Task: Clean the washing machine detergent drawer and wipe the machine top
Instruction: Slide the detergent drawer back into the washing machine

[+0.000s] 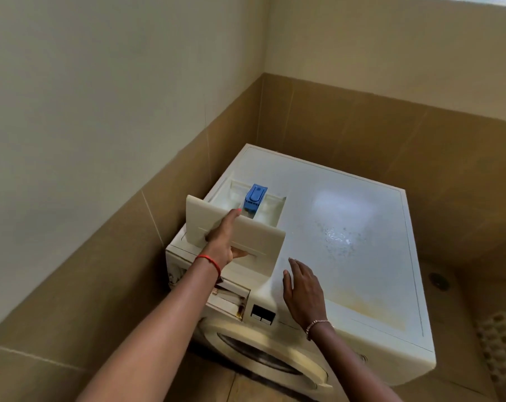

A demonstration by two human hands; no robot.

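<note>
The white detergent drawer lies out of its slot on the left part of the washing machine top, with a blue insert in its middle compartment. My left hand grips the drawer's front panel, thumb over the top edge and fingers in the handle recess. My right hand hovers flat with straight fingers over the machine's front edge, just right of the drawer. The empty drawer slot gapes in the front panel below, stained brown inside.
Wet droplets and a yellowish stain mark the machine top. The round door faces me below. Tiled walls close in on the left and behind. A floor drain and a patterned mat lie to the right.
</note>
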